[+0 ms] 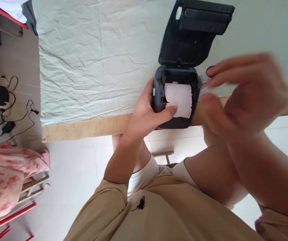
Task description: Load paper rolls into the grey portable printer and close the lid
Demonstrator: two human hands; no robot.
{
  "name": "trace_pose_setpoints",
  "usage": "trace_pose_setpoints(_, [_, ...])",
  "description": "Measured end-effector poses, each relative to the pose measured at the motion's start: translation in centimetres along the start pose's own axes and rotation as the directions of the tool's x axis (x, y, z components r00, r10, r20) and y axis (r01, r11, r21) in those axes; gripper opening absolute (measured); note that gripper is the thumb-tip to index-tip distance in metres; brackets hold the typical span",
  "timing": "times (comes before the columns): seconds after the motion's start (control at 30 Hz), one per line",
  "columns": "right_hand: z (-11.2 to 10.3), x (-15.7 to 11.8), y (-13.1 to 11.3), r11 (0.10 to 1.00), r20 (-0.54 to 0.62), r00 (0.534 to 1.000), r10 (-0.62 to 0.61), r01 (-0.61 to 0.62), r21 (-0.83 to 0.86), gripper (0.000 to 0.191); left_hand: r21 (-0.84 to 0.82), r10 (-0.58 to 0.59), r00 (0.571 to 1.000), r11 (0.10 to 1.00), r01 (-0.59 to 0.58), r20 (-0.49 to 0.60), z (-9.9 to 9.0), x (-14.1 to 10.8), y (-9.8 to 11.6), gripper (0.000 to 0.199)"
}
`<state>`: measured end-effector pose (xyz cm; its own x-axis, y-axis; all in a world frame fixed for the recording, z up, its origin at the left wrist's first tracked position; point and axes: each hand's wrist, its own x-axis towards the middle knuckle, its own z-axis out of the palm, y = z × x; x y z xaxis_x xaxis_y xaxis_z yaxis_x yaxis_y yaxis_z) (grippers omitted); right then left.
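Note:
A dark thermal printer (175, 122) sits at the table's front edge with its black lid (187, 40) swung up and back. Inside its bay lies a white paper roll (181, 95). My left hand (146, 115) is wrapped around the printer's left side, its thumb resting on the paper roll. Right of the printer, my right hand (249, 93) is blurred by motion, with thumb and fingers apart. Its fingertips overlap a small whitish cylinder-like object (205, 79) with a dark end; whether they touch it I cannot tell.
A wrinkled pale green cloth (96, 67) covers the table, leaving a wooden front edge (86, 131) bare. To the left, black cables and an adapter (8, 127) lie on the floor, near a floral cloth (5, 177) over a wooden rack. My legs are under the table edge.

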<state>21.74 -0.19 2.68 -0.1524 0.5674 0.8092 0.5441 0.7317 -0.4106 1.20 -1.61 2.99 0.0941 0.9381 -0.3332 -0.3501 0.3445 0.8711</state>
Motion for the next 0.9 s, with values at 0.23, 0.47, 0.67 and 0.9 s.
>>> trace_pose_setpoints(0.23, [-0.5, 1.8, 1.7, 0.989, 0.140, 0.984, 0.112, -0.123, 0.076, 0.053, 0.120, 0.059, 0.997, 0.991, -0.065, 0.057, -0.3, 0.0, -0.2, 0.068])
trace_pose_setpoints(0.47, [-1.7, 0.2, -1.6, 0.914, 0.030, 0.915, 0.402, -0.403, 0.044, 0.048, 0.070, 0.029, 0.998, 0.997, -0.033, 0.054, -0.3, 0.0, -0.2, 0.076])
trace_pose_setpoints(0.67, [-1.4, -0.2, -1.6, 0.745, 0.402, 0.740, 0.538, -0.641, 0.182, 0.059, 0.001, -0.010, 0.997, 1.000, 0.010, 0.071, -0.1, -0.2, 0.2, 0.051])
trace_pose_setpoints(0.9, [-0.9, -0.4, -0.2, 0.608, 0.531, 0.574, 0.623, -0.783, 0.132, 0.062, 0.067, 0.061, 0.993, 0.995, -0.068, 0.098, -0.1, 0.0, -0.2, 0.036])
